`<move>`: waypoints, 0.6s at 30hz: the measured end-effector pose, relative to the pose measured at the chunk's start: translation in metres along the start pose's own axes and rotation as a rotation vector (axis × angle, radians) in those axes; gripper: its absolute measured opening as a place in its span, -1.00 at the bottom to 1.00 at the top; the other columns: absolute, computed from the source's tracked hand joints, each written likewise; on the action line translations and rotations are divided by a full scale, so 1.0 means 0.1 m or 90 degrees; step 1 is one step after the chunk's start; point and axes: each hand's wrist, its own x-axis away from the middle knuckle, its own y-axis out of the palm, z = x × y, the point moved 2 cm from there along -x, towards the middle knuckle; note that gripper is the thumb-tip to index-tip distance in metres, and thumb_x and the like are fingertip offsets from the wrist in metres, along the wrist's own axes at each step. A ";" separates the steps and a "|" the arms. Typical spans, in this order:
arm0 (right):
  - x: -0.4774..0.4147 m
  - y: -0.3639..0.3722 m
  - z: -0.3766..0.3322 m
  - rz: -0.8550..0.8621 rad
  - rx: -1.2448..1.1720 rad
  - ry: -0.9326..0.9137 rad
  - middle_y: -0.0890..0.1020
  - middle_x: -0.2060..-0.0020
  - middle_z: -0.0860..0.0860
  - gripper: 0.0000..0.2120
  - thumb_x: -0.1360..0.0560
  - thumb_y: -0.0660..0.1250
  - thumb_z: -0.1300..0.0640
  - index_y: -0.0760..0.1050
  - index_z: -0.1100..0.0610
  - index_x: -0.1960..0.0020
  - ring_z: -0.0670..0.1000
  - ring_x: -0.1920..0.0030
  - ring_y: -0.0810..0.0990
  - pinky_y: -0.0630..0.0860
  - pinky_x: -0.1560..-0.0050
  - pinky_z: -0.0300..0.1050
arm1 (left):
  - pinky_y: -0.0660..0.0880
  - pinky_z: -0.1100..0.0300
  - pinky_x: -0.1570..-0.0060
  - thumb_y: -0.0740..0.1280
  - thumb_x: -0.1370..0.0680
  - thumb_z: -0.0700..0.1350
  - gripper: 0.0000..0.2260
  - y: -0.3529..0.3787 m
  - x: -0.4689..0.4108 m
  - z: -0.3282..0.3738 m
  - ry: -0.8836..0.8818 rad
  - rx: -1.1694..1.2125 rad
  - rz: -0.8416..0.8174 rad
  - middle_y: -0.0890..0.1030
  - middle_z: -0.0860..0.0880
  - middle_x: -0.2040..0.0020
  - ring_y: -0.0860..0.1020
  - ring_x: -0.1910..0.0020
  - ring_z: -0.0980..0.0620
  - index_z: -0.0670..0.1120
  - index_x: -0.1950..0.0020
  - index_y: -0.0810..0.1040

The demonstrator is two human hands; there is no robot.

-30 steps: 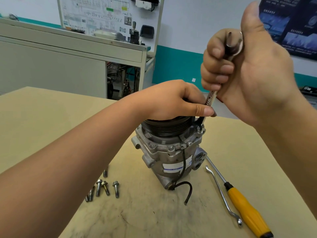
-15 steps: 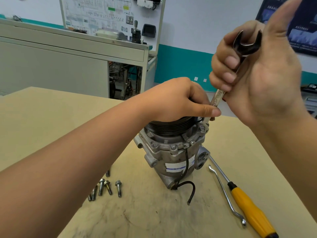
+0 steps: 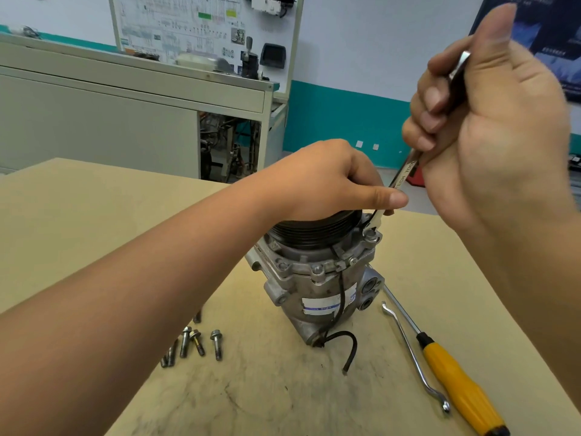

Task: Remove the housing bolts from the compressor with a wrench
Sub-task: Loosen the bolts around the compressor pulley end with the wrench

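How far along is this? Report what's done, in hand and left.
Done: several loose bolts lie on the table. In hand: the right hand grips the wrench, its lower end by a flange bolt, while the left hand holds the compressor. Left: that bolt and at least a front bolt.

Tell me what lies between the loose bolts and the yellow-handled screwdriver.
In the head view: the base of the silver aluminium compressor, its loose black cable, then a thin bent steel bar.
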 end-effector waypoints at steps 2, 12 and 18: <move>-0.01 0.00 0.01 0.006 0.010 0.001 0.40 0.51 -0.08 -0.58 -0.67 -0.03 0.06 0.42 0.13 0.27 -0.11 0.50 0.29 0.23 0.49 -0.27 | 0.48 0.14 -0.14 0.25 -0.36 0.29 -0.63 0.00 -0.01 0.00 0.000 -0.002 0.000 0.64 0.16 0.00 0.55 0.01 0.27 0.11 0.09 0.70; -0.08 -0.05 0.03 0.031 -0.010 0.038 0.36 0.54 -0.09 -0.59 -0.67 -0.04 0.03 0.37 0.14 0.26 -0.13 0.53 0.25 0.20 0.52 -0.28 | 0.47 0.05 -0.15 0.25 -0.50 0.20 -0.71 0.00 -0.01 -0.02 0.003 -0.013 -0.005 0.65 0.10 -0.03 0.57 -0.02 0.15 0.09 0.06 0.69; -0.14 -0.07 0.07 0.069 -0.048 0.109 0.28 0.57 -0.10 -0.58 -0.66 -0.02 -0.04 0.35 0.11 0.28 -0.14 0.55 0.17 0.12 0.56 -0.29 | 0.44 0.04 -0.19 0.30 -0.52 0.16 -0.79 0.00 -0.03 -0.03 0.005 -0.026 -0.019 0.63 0.15 -0.06 0.55 -0.05 0.17 0.13 0.18 0.66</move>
